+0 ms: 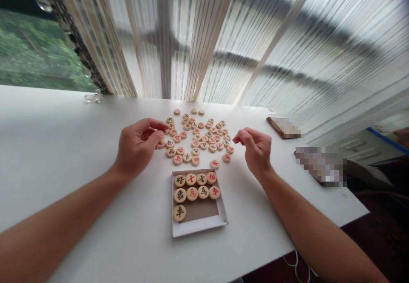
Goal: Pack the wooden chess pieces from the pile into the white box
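1. Xiangqi pieces [198, 136] lie scattered on the white table [64, 146] between your hands, just beyond the shallow box [200, 221].
2. Your left hand [139, 144] pinches narrow at the pile's left edge; whether it holds a piece, I cannot tell.
3. Your right hand [255, 146] hovers at the pile's right edge with fingertips pinched, seemingly empty.

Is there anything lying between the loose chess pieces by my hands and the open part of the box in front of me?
Nothing visible blocks it. The loose pieces lie just beyond the box, with only bare table between. The box's front part is unfilled; nine pieces sit toward its far side. Left hand and right hand hover at the pile's sides.
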The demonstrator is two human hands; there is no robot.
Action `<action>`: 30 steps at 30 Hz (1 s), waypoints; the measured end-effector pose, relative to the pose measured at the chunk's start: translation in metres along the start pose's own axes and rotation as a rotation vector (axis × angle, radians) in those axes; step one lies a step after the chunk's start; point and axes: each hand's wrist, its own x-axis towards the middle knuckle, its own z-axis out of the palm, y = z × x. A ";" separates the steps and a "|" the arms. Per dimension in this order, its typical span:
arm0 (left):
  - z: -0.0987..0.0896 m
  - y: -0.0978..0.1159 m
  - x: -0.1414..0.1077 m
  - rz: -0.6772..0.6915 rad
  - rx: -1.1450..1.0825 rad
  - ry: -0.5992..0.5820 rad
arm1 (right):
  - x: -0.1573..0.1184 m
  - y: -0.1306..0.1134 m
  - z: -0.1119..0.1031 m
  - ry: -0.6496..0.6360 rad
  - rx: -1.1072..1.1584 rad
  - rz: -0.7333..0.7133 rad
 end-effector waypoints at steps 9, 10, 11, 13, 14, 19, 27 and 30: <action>-0.016 -0.007 0.022 0.025 0.153 0.085 | 0.020 0.032 -0.004 -0.027 -0.058 0.132; -0.017 -0.008 0.024 0.019 0.173 0.091 | 0.022 0.035 -0.007 -0.022 -0.066 0.139; -0.019 -0.010 0.025 0.006 0.191 0.094 | 0.025 0.038 -0.009 -0.015 -0.075 0.144; -0.021 -0.013 0.026 -0.010 0.213 0.092 | 0.030 0.044 -0.014 0.001 -0.092 0.153; -0.022 -0.014 0.026 -0.023 0.233 0.083 | 0.032 0.046 -0.016 0.010 -0.100 0.157; -0.022 -0.018 0.024 -0.033 0.348 0.034 | 0.032 0.052 -0.015 -0.017 -0.131 0.179; -0.023 -0.017 0.023 -0.039 0.405 -0.006 | 0.030 0.067 -0.010 -0.063 -0.190 0.229; -0.023 -0.019 0.024 -0.041 0.428 -0.023 | 0.031 0.072 -0.010 -0.083 -0.211 0.237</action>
